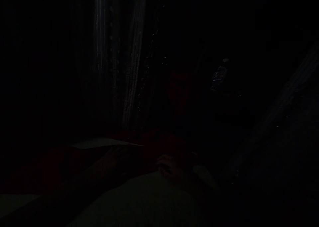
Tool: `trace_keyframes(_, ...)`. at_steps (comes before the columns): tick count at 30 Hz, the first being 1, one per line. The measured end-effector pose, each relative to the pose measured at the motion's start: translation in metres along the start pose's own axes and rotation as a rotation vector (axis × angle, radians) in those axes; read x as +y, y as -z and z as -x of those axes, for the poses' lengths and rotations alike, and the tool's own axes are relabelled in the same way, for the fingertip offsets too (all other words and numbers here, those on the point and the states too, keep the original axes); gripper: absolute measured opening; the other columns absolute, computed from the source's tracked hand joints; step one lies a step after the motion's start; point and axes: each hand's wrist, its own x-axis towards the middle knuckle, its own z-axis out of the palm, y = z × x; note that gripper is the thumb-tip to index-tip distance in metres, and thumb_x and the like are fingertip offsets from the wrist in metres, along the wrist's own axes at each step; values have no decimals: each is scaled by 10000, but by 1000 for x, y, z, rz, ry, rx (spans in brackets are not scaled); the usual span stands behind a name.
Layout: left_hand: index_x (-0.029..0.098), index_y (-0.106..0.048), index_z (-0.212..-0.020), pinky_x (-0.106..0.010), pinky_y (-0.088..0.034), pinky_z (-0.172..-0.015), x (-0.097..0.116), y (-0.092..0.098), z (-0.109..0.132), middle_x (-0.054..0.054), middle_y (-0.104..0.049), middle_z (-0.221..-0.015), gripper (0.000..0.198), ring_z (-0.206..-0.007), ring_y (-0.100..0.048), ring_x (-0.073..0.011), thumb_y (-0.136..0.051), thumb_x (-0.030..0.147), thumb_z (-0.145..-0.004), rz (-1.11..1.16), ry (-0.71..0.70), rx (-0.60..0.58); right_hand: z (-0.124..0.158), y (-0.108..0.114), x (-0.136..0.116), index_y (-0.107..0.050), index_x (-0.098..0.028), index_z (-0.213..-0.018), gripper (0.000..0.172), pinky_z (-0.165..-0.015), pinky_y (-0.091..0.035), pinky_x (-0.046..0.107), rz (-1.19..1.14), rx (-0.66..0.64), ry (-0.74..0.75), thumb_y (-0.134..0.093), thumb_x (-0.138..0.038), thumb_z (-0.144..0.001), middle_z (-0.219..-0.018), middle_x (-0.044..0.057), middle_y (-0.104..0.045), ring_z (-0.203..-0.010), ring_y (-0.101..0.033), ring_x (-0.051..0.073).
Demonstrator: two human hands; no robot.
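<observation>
The scene is almost black. My right hand shows faintly low in the middle, its fingers curled over the edge of a pale cloth or sheet; what it holds, if anything, is hidden by the dark. My left hand is a dim shape to its left, lying under the edge of a thin pale flat sheet; its fingers cannot be made out. Dark red fabric lies around both hands.
A pale striped curtain hangs behind. A small bottle-like object stands at the right in the dark. A dim slanted surface rises at the right edge.
</observation>
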Motion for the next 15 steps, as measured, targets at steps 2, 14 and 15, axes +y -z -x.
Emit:
trace_keyframes(2, 374, -699, -1480, -537, -459, -1133, 3, 7, -2, -79, -671, -1523, 454, -1339, -615, -339, -660, 447, -1034, -25, -53, -23, 1, 0, 2, -780, -223, -1235, 307, -1150, -471, 383, 9, -46, -36, -595, -312, -1007, -1369, 31, -686, -1303, -631, 190)
trace_keyframes(14, 262, -809, -1171, -421, -580, -945, 15, 21, -8, -96, -806, -1174, 343, -1025, -751, -277, -547, 464, -1080, 268, 166, -173, 12, 19, 27, -693, -217, -1469, 582, -1264, -408, 514, 55, 124, -343, -539, -514, -992, -1536, 86, -620, -1429, -581, 281)
trace_keyframes(15, 257, -798, -1158, -366, -590, -852, 21, 30, -9, -92, -802, -1157, 394, -975, -750, -259, -496, 503, -1096, 404, 244, -159, 14, 24, 32, -729, -218, -1403, 550, -1242, -418, 537, 103, 161, -359, -524, -521, -993, -1470, 89, -665, -1376, -615, 295)
